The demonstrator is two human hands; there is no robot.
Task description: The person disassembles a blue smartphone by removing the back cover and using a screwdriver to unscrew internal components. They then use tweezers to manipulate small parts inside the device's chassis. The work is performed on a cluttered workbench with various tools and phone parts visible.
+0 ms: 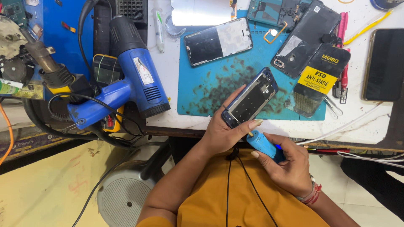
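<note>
- Head view: white workbench (370, 122) w/ a stained teal mat (210, 84) on it; bench front edge runs just above the person's hands, yellow floor below at left.
- Left hand (225, 132) grips an opened phone frame (251, 97), dark blue rim, inner side up, tilted up-right; thumb lies along its lower edge. Frame is held over the mat's near edge, not resting on it.
- Right hand (288, 166) is closed round a small blue electric screwdriver (261, 143); its tip points up-left at the frame's bottom corner, just under the left thumb. Tip too small to tell if it touches.
- Hidden/cut off: driver's rear end is buried in the right palm; left fingers behind the frame can't be seen. Black phone (385, 65) at right is clipped by the pic edge.
- Blue heat gun (134, 80) sits at bench's left edge, cable looping off below.
- On mat: display panel (219, 40), face up; black back cover (307, 35) further right, partly under a dark anti-static bag w/ yellow label (317, 80).
- Open room: bare mat patch between display panel and held frame; bench strip right of mat is crossed by a white cable (345, 126).
</note>
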